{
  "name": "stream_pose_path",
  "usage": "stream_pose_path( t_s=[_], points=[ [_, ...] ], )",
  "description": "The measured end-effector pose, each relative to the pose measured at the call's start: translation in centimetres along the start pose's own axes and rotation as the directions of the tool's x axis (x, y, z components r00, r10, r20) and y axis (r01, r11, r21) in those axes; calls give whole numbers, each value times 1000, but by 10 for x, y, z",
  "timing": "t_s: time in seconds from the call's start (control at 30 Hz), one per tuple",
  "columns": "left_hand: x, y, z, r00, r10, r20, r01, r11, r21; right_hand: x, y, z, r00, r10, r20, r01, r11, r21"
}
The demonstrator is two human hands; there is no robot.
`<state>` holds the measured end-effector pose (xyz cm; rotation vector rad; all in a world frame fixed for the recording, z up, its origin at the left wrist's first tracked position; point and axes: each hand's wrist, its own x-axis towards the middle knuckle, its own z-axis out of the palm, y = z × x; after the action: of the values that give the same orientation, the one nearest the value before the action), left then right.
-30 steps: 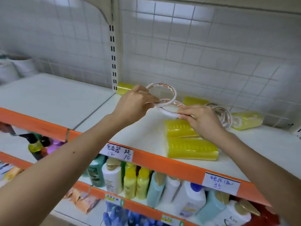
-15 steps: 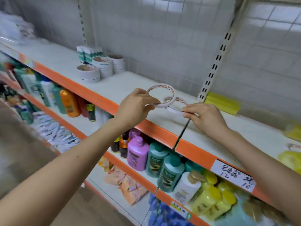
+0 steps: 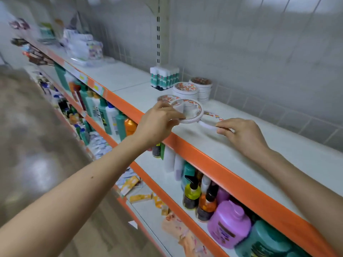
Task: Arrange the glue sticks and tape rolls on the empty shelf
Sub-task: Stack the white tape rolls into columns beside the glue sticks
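Above the shelf [image 3: 278, 160], the left hand [image 3: 159, 122] pinches 1 tape roll [image 3: 193, 115], the right hand [image 3: 243, 134] a 2nd roll [image 3: 208, 124]; fingertip grips this light could drop either off the edge.

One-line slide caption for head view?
Left hand grips one tape roll, right hand another, over the shelf near stacked rolls and glue sticks.

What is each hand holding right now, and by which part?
The left hand pinches one tape roll by its near rim, between thumb and fingers. The right hand pinches a second tape roll by its near-right rim.
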<state>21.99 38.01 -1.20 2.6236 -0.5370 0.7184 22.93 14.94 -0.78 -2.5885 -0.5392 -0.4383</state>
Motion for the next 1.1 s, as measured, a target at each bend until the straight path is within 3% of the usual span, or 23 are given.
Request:
stream_pose_path(
  t_s=[0.3,0.57,0.67,0.8,0.97,1.1],
  points=[
    [52,-83,3,997,10,73,-9,1000,-15,57,-12,23,987,148,-57,-151,987,-55],
    [85,-147,20,925,308,222,-258,939,-229,90,-55,50,965,147,-215,-172,980,-99],
    [95,-161,23,929,274,248,-170,913,-371,98,-75,63,964,124,-233,-164,973,-162],
    [100,-166,25,904,155,398,99,831,-548,103,-99,77,952,194,-238,-243,949,-198],
    [104,-174,28,890,192,415,116,784,-610,108,-112,94,970,174,-169,-216,937,-273],
    [105,-175,28,882,206,425,132,757,-640,110,-113,97,948,230,-222,-260,958,-117]
  ],
)
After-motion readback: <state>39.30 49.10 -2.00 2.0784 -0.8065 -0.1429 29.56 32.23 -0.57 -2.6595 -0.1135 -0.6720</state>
